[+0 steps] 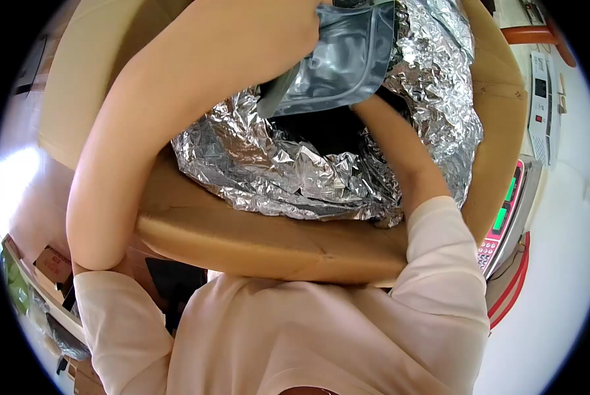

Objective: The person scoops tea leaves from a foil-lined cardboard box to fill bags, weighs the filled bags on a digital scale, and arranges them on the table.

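My left hand is at the top of the view, closed at the edge of a clear grey plastic pouch with a sealed rim; its fingers are mostly hidden. The pouch hangs over the mouth of a large crumpled silver foil liner. My right forearm reaches into the liner's dark opening, and the pouch and shadow hide my right hand. What lies inside the liner is too dark to make out. A big cardboard box surrounds the foil, its near edge close to my body.
On the right stands a scale with green displays and a pink keypad. Beyond it lies a white device with a small dark screen. A reddish-brown curved piece is at the upper right. Cardboard items sit at lower left.
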A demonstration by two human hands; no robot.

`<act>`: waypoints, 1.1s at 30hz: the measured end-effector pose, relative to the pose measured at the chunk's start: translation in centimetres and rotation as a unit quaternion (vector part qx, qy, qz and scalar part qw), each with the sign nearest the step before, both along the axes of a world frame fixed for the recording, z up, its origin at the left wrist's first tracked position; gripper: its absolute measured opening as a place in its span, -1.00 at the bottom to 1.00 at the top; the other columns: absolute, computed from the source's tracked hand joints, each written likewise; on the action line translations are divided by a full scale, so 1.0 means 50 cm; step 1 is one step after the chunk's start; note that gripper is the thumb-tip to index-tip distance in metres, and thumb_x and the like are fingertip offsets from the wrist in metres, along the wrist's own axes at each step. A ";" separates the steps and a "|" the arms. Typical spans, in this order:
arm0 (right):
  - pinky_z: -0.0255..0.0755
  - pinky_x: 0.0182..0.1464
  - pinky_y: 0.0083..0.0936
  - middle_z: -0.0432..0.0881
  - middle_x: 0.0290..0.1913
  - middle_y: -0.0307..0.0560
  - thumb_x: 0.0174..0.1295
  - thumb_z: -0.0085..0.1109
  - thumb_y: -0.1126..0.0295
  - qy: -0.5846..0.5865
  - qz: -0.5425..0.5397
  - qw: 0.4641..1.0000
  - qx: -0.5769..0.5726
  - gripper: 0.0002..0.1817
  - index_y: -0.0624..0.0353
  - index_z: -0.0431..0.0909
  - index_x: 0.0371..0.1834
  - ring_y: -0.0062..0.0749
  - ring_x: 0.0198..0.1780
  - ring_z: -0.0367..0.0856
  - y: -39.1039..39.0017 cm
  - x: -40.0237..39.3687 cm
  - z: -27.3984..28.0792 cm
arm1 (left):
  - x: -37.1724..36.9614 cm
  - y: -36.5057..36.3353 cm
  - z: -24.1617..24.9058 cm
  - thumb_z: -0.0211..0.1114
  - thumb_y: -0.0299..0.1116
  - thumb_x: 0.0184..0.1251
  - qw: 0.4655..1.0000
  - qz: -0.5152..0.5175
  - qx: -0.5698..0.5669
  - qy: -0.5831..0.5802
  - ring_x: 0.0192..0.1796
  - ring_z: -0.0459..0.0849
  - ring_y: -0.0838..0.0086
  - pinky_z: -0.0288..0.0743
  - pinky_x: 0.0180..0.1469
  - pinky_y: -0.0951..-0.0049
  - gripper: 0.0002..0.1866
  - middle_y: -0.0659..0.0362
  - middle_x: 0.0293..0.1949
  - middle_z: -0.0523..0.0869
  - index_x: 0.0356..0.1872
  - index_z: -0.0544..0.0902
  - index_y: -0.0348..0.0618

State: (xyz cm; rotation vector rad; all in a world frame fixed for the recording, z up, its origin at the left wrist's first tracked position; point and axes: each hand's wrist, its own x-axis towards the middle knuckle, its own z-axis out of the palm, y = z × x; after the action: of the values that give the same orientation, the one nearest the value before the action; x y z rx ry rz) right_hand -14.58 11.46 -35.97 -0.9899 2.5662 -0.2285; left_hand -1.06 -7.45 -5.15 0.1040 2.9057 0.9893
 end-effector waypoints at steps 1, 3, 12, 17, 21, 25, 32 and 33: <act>0.17 0.34 -0.19 0.14 0.40 0.13 0.06 0.21 -0.04 -0.011 -0.005 0.999 -0.038 -0.11 0.02 0.05 0.42 0.03 0.37 0.18 -0.010 0.011 -0.003 | 0.005 0.006 0.011 -0.05 -0.50 0.15 1.000 0.004 -0.001 -0.013 -0.15 0.60 -0.04 0.43 -0.01 0.11 -0.73 -0.23 -0.32 0.63 -0.30 0.63 -0.37; 0.17 0.34 -0.19 0.16 0.39 0.13 0.06 0.21 -0.02 -0.095 0.024 0.988 -0.119 -0.15 0.00 0.09 0.41 0.04 0.36 0.19 -0.025 0.051 0.002 | 0.023 0.026 0.043 -0.07 -0.51 0.16 1.000 0.017 -0.019 -0.003 -0.16 0.60 -0.04 0.43 0.00 0.11 -0.72 -0.23 -0.33 0.63 -0.27 0.63 -0.37; 0.25 0.26 -0.06 0.14 0.38 0.17 0.12 0.09 -0.09 -0.313 0.166 0.933 0.061 -0.20 -0.11 0.07 0.42 0.19 0.32 0.23 -0.073 0.238 -0.101 | -0.004 0.000 0.018 -0.08 -0.50 0.18 0.999 0.018 -0.017 -0.044 -0.16 0.61 -0.05 0.43 0.01 0.13 -0.68 -0.24 -0.31 0.63 -0.20 0.63 -0.38; 0.34 0.17 -0.01 0.26 0.27 0.37 0.17 -0.08 -0.26 -0.220 0.051 0.969 0.100 -0.21 -0.14 0.10 0.42 0.23 0.20 0.40 -0.087 0.246 -0.145 | -0.015 -0.004 0.016 -0.06 -0.48 0.15 0.999 0.025 -0.034 -0.029 -0.18 0.61 -0.07 0.43 -0.01 0.10 -0.69 -0.27 -0.34 0.62 -0.21 0.63 -0.38; 0.37 0.18 -0.14 0.29 0.26 0.35 0.18 -0.03 -0.16 -0.278 -0.120 0.941 0.152 -0.33 -0.12 0.26 0.33 0.16 0.16 0.46 -0.102 0.233 -0.012 | -0.019 -0.015 0.003 -0.03 -0.47 0.12 0.999 0.024 -0.021 -0.038 -0.17 0.61 -0.08 0.43 -0.02 0.08 -0.72 -0.28 -0.34 0.62 -0.28 0.62 -0.39; 0.38 0.19 -0.24 0.44 0.16 0.27 0.10 0.20 0.26 -0.177 0.186 0.958 0.124 -0.40 0.11 0.35 0.26 0.03 0.21 0.43 -0.037 0.215 0.028 | -0.031 -0.028 -0.057 -0.02 -0.46 0.09 0.997 0.016 -0.061 0.044 -0.15 0.61 -0.08 0.44 -0.02 0.07 -0.74 -0.27 -0.29 0.63 -0.35 0.62 -0.38; 0.38 0.01 -0.54 0.56 -0.08 -0.13 -0.07 0.21 0.53 -0.487 -0.098 0.860 -0.113 -0.49 0.24 0.47 0.06 -0.44 -0.09 0.49 0.024 0.158 0.245 | -0.041 -0.016 -0.073 0.03 -0.42 0.04 0.998 0.008 -0.052 -0.023 -0.21 0.66 -0.05 0.50 -0.10 0.08 -0.74 -0.23 -0.35 0.66 -0.46 0.67 -0.35; 0.39 -0.07 -0.60 0.55 -0.13 -0.23 -0.07 0.18 0.55 -0.481 -0.112 0.854 -0.163 -0.53 0.21 0.50 0.02 -0.54 -0.20 0.48 0.028 0.155 0.281 | -0.044 -0.015 -0.077 0.03 -0.42 0.04 0.999 0.014 -0.046 -0.016 -0.21 0.66 -0.05 0.50 -0.10 0.08 -0.74 -0.23 -0.35 0.66 -0.46 0.67 -0.35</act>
State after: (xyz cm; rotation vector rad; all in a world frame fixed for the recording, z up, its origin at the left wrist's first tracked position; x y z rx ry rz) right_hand -6.85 12.87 -21.90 -0.4550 1.7037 -0.9739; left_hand -3.26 -8.18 -9.00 0.0419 2.9251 0.8513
